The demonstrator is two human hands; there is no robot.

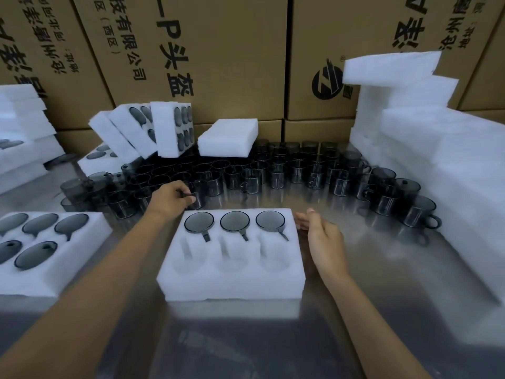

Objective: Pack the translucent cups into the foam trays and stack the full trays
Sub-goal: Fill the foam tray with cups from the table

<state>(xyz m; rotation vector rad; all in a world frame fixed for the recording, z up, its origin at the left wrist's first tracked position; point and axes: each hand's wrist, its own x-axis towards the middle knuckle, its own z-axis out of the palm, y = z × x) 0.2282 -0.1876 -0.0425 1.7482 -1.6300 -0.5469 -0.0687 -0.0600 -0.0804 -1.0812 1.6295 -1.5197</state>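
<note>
A white foam tray [232, 283] lies in front of me on the metal table. Its far row holds three smoky translucent cups [235, 221], rims up and handles toward me; the near row of three pockets is bare. Behind the tray my left hand [170, 199] grips the handle of a loose cup [197, 201] at the front of a crowd of several cups [273, 170]. My right hand [318, 232] hovers beside the tray's far right corner, fingers relaxed, holding nothing.
A filled foam tray [90, 258] lies at the left. More filled trays [164, 127] lean at the back left, with a stack at the far left [21, 138]. Bare foam pieces [426, 149] are piled on the right. Cardboard boxes [232, 50] wall the back.
</note>
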